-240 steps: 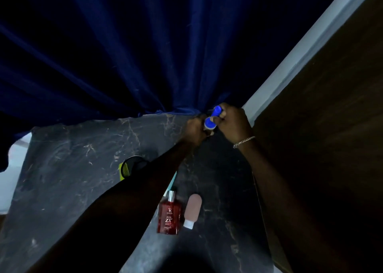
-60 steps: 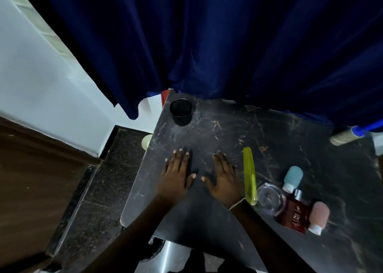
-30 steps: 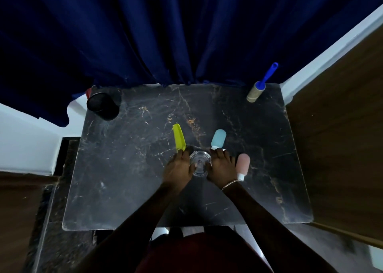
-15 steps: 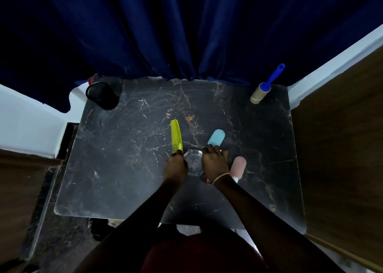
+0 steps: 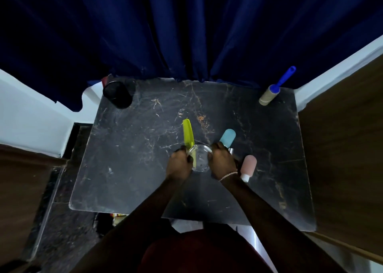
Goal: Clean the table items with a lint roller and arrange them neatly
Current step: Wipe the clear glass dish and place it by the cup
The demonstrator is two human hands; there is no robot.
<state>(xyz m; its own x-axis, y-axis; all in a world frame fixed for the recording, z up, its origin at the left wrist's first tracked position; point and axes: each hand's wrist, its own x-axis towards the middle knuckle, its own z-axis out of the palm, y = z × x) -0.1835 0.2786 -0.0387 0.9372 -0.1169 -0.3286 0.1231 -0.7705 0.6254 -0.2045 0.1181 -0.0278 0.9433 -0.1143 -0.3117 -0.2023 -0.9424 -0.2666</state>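
left hand [image 5: 179, 166] and right hand [image 5: 221, 162] grip the glass dish [image 5: 200, 158] on the table [image 5: 116, 169], its rim over the comb [image 5: 188, 133]; i fear sliding it drags the comb. lint roller [image 5: 269, 94] lies at the far right corner.

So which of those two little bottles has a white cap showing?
The pink bottle, beside the right hand: its white cap points toward the person. The blue bottle has its near end hidden behind that hand.
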